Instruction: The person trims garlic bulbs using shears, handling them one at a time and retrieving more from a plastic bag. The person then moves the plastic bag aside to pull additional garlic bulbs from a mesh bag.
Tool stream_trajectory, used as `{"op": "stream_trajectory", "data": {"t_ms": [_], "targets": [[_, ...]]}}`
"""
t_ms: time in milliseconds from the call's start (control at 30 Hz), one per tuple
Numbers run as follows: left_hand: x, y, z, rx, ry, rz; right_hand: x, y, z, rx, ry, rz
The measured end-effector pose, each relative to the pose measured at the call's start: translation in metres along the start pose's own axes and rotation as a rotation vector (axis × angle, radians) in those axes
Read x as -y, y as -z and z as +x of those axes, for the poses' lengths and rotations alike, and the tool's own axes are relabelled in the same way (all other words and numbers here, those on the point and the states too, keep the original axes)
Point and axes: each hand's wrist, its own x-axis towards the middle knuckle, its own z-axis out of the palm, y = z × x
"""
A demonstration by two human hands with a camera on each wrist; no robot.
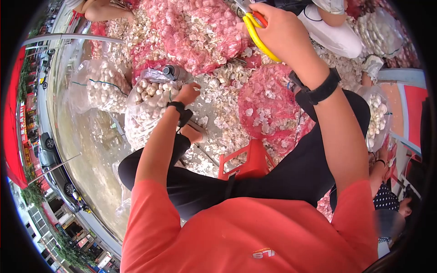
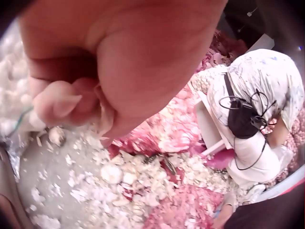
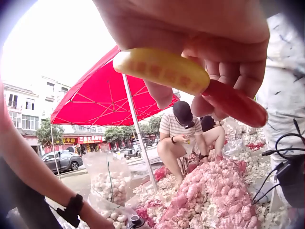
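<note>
My right hand [image 1: 284, 36] is raised at the top of the head view and grips pruning shears [image 1: 258, 38] with one yellow and one red handle. Part of their metal blades shows at the frame's upper edge. Close up in the right wrist view, the handles of the shears [image 3: 162, 71] cross under the palm. My left hand [image 1: 187, 93] is over the right edge of a clear plastic bag of garlic bulbs [image 1: 148, 98]. Its fingers [image 2: 59, 102] hang loosely curled in the left wrist view, with no object visible in them.
A large pink mesh sack of garlic [image 1: 195, 32] lies ahead, and another mesh sack [image 1: 266, 102] lies nearer my right knee. A red stool [image 1: 248, 161] stands between my legs. A dark-capped bottle [image 1: 170, 71] is beside the garlic bag. Another person [image 3: 183, 129] sits opposite.
</note>
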Motion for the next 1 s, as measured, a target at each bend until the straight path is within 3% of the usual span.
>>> {"op": "stream_trajectory", "data": {"t_ms": [33, 100, 133, 200, 267, 367, 433, 533, 600, 667, 733, 800, 867, 933, 1000], "targets": [[-0.003, -0.018, 0.006, -0.117, -0.15, 0.141, 0.009, 0.012, 0.001, 0.153, -0.083, -0.032], [0.007, -0.052, 0.032, -0.307, -0.359, 0.409, 0.01, 0.012, -0.004, 0.244, -0.05, -0.036], [-0.001, -0.052, 0.041, -0.313, -0.355, 0.402, 0.01, 0.012, -0.006, 0.336, -0.03, -0.042], [-0.02, -0.041, 0.066, -0.072, -0.208, 0.221, 0.014, 0.014, -0.007, 0.416, -0.062, -0.034], [-0.041, -0.031, 0.085, -0.071, -0.253, 0.26, 0.012, 0.013, -0.006, 0.416, -0.036, -0.074], [-0.068, -0.015, 0.113, -0.166, -0.191, 0.213, 0.012, 0.021, 0.006, 0.433, -0.068, -0.103], [-0.074, -0.01, 0.14, -0.402, -0.25, 0.057, 0.012, 0.021, 0.014, 0.434, -0.084, -0.15], [-0.084, -0.002, 0.175, -0.459, -0.18, -0.021, 0.01, 0.013, 0.018, 0.424, -0.101, -0.119], [-0.083, -0.007, 0.194, -0.444, -0.15, -0.072, 0.009, 0.007, 0.021, 0.494, -0.145, -0.155], [-0.075, -0.018, 0.216, -0.436, -0.075, 0.028, 0.003, 0.0, 0.018, 0.456, -0.07, -0.183], [-0.097, -0.021, 0.219, -0.412, -0.083, -0.056, 0.008, 0.003, 0.02, 0.608, -0.199, -0.146], [-0.098, -0.039, 0.241, -0.516, -0.351, 0.155, 0.011, 0.004, 0.016, 0.608, -0.221, -0.13], [-0.112, -0.04, 0.233, -0.399, -0.316, 0.137, 0.011, 0.005, 0.01, 0.523, -0.199, -0.072], [-0.126, -0.038, 0.225, -0.402, -0.117, 0.148, 0.008, 0.006, 0.01, 0.544, -0.193, -0.111], [-0.114, -0.039, 0.218, -0.465, -0.215, 0.152, 0.007, 0.009, 0.008, 0.554, -0.197, -0.149]]}}
